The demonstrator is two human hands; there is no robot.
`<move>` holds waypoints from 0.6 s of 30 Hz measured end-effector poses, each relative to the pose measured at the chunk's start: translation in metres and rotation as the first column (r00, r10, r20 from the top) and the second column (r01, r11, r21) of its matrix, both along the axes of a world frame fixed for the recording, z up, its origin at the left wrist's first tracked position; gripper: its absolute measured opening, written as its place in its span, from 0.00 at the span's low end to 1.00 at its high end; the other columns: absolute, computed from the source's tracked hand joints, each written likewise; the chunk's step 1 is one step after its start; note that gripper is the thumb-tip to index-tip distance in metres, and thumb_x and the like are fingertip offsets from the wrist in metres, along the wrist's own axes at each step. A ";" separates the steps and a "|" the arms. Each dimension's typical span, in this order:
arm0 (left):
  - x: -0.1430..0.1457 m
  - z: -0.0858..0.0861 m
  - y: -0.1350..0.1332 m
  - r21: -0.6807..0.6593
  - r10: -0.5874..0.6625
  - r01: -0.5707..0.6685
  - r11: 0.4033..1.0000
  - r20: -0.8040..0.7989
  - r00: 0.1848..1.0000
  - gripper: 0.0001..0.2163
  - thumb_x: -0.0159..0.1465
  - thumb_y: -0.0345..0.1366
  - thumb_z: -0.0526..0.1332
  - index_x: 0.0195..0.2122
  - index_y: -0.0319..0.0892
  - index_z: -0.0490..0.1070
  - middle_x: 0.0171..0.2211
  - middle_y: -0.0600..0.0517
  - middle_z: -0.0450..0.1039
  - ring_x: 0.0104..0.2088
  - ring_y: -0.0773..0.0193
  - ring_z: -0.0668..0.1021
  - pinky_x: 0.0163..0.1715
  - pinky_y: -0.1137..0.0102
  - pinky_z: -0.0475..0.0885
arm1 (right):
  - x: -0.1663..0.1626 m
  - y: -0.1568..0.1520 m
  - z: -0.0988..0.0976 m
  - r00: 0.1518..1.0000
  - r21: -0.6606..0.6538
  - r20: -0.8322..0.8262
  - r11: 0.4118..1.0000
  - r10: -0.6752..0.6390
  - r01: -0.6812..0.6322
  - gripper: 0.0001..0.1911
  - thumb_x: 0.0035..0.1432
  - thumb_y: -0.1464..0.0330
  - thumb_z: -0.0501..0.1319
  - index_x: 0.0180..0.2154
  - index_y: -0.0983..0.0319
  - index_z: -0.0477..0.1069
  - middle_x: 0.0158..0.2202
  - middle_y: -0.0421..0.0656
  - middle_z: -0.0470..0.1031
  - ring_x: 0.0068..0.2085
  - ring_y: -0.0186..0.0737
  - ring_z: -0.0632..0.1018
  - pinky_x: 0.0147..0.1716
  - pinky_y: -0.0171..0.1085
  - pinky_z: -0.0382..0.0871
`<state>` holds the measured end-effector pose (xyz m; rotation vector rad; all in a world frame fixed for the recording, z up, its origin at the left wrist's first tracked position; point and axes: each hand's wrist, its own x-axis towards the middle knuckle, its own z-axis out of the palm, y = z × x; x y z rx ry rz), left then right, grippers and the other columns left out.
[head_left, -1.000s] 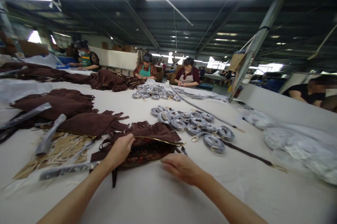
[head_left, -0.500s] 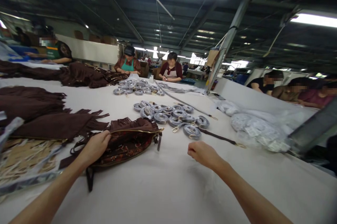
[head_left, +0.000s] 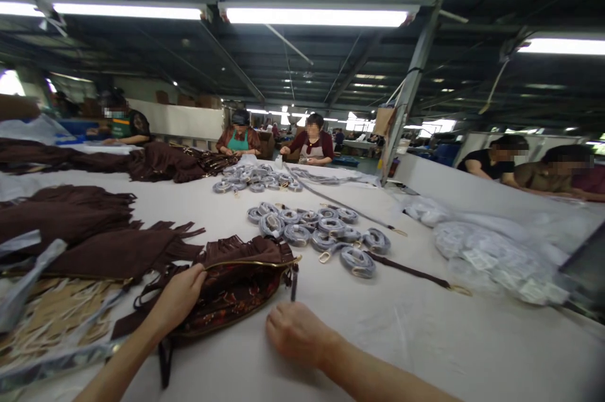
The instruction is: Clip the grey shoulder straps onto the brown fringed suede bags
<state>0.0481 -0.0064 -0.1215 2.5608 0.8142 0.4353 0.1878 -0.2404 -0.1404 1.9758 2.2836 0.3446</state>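
Observation:
A dark brown fringed bag [head_left: 236,298] lies on the white table with its gold zipper undone, showing a patterned lining. My left hand [head_left: 182,295] grips the bag's near-left rim, fingers closed on the edge. Just right of the bag, my right hand [head_left: 297,331] is curled closed over the table. Whether anything is inside those fingers is hidden. A dark zipper pull [head_left: 294,282] hangs from the bag's right end, just above my right hand.
Coiled straps [head_left: 326,225] in grey wrapping lie beyond the bag. Brown fringed pieces [head_left: 85,238] and tan pieces [head_left: 61,310] are on the left. Clear plastic bags [head_left: 496,254] lie along the right. Co-workers [head_left: 314,147] sit across the table.
My right hand has moved left and nearer to me, from beside the coiled straps to the bag's right end. My left hand keeps its grip on the bag. The camera view has shifted.

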 end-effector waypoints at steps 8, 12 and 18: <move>-0.001 -0.002 -0.009 0.080 -0.028 0.035 0.996 -0.081 0.996 0.10 0.67 0.33 0.44 0.30 0.44 0.61 0.33 0.48 0.74 0.36 0.60 0.76 0.39 0.69 0.65 | 0.007 0.011 0.006 0.997 0.038 -0.054 0.997 0.063 -0.061 0.08 0.58 0.78 0.56 0.29 0.68 0.73 0.29 0.51 0.77 0.30 0.45 0.77 0.22 0.38 0.62; -0.003 0.004 -0.018 0.129 -0.027 0.047 0.991 -0.148 0.989 0.10 0.67 0.32 0.44 0.31 0.43 0.62 0.34 0.46 0.74 0.37 0.58 0.77 0.40 0.67 0.66 | 0.010 0.011 0.006 0.954 0.112 -0.298 0.992 -0.022 0.058 0.06 0.52 0.79 0.58 0.27 0.65 0.71 0.31 0.49 0.78 0.31 0.44 0.78 0.26 0.37 0.66; -0.001 0.027 -0.062 0.020 -0.245 0.246 0.969 0.202 0.948 0.11 0.59 0.32 0.52 0.41 0.40 0.70 0.50 0.43 0.71 0.52 0.54 0.70 0.54 0.61 0.62 | 0.026 -0.013 0.035 0.501 0.147 -0.863 0.914 -0.068 0.378 0.10 0.63 0.70 0.47 0.36 0.62 0.66 0.35 0.45 0.80 0.31 0.37 0.81 0.26 0.32 0.72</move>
